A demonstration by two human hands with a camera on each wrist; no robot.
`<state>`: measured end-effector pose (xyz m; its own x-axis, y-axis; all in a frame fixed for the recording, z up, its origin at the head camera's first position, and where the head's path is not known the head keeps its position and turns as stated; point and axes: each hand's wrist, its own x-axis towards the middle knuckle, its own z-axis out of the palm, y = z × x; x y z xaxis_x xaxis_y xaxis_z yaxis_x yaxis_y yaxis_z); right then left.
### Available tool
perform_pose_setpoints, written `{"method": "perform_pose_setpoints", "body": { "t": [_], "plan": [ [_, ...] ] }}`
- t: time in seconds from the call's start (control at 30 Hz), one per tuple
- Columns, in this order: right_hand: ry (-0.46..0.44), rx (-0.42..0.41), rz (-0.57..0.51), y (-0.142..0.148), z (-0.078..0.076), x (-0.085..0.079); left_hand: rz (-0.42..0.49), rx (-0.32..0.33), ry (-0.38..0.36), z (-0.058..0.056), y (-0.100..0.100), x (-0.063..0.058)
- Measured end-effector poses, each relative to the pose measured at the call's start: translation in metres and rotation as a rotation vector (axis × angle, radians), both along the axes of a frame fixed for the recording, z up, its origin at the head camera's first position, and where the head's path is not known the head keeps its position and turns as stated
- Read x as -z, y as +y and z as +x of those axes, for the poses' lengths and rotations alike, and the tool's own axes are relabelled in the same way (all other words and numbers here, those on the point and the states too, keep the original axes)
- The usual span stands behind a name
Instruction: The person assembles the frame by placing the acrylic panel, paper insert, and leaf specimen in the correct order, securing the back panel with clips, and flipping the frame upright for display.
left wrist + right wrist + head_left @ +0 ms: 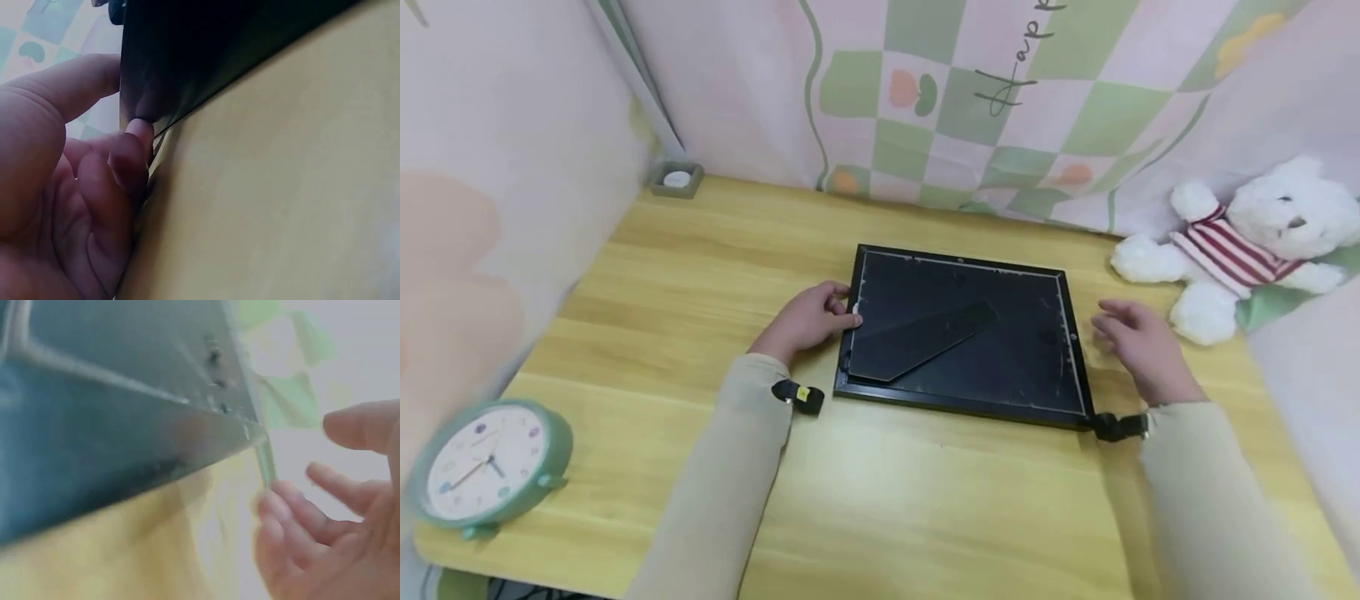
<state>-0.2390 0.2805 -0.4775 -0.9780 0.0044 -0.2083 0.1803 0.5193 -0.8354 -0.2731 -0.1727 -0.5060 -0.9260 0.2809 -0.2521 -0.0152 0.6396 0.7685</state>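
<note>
A black picture frame (992, 367) lies face down on the wooden table, its backing and folded support leg (917, 342) turned up. My left hand (808, 321) grips the frame's left edge, thumb on the top and fingers at the side. In the left wrist view, the fingertips (140, 131) meet the lower part of the dark frame edge. My right hand (1142, 350) is apart from the frame, just beyond its right edge, with relaxed fingers and nothing held. The right wrist view shows the right hand (337, 519) beside a frame corner, somewhat blurred.
A green round clock (490, 462) is at the table's left front. A white teddy bear (1247, 242) in a striped top sits at the right back. A small grey square holder (676, 179) stands in the far left corner. Patterned curtain (970, 100) hangs behind the table.
</note>
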Motion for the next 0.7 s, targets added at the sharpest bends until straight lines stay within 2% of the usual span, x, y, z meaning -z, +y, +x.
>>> {"method": "perform_pose_setpoints", "body": {
  "t": [0.1,0.13,0.17,0.3,0.4,0.43,0.57,0.7],
  "plan": [
    [-0.052,0.072,-0.335,0.004,0.012,0.014,0.011,-0.006,0.013,-0.001,0.000,0.003],
    [-0.061,0.098,-0.410,0.002,0.015,0.017,0.016,-0.007,0.017,-0.001,0.000,0.003],
    [-0.060,0.123,-0.442,-0.001,0.018,0.021,0.020,-0.007,0.018,-0.001,0.000,0.003],
    [-0.028,0.195,-0.218,-0.009,0.024,0.025,0.030,0.016,0.020,0.002,0.000,0.001],
    [-0.028,0.178,0.013,-0.010,0.021,0.022,0.031,0.034,0.027,0.002,0.001,-0.003],
    [-0.027,0.169,0.051,-0.010,0.020,0.021,0.031,0.032,0.023,0.002,0.002,-0.004],
    [-0.019,0.138,0.118,-0.011,0.014,0.020,0.014,0.015,-0.006,0.002,0.002,-0.006],
    [-0.001,0.122,0.130,-0.010,0.012,0.026,0.058,0.001,-0.065,0.005,0.001,-0.004]
  ]
}}
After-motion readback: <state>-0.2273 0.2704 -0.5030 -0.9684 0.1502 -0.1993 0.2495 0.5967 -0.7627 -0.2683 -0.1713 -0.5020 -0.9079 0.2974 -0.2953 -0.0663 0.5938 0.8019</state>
